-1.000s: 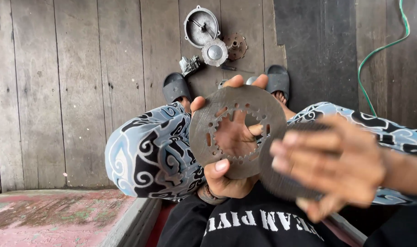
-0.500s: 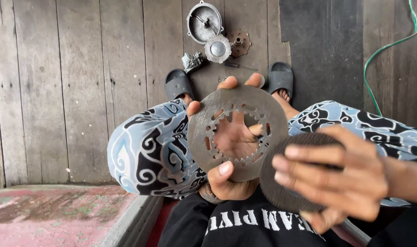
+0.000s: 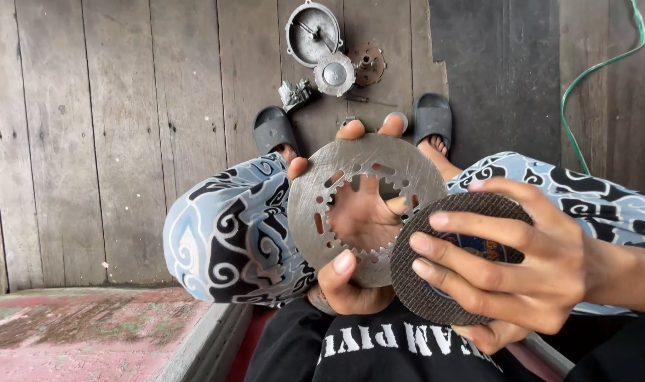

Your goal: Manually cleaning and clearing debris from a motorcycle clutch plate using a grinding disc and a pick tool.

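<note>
Steel clutch plate, a flat grey ring with teeth cut around its inner hole, is held up in front of the person's chest, facing the camera. The left hand cups it from behind, palm showing through the hole, thumb curled over the lower rim and fingertips hooked over the top edge. Just to its right, overlapping the ring's edge, the right hand pinches a dark, rough-textured abrasive disc with a blue centre label, fingers spread across its face.

The step in hand looks like a comparison or pairing of the two round parts. A next move would call for a steady grip on the ring while the disc is brought flat against it.

Beyond the hands are patterned blue trousers, dark sandals, and on the wooden plank floor a round metal engine cover with smaller parts.
</note>
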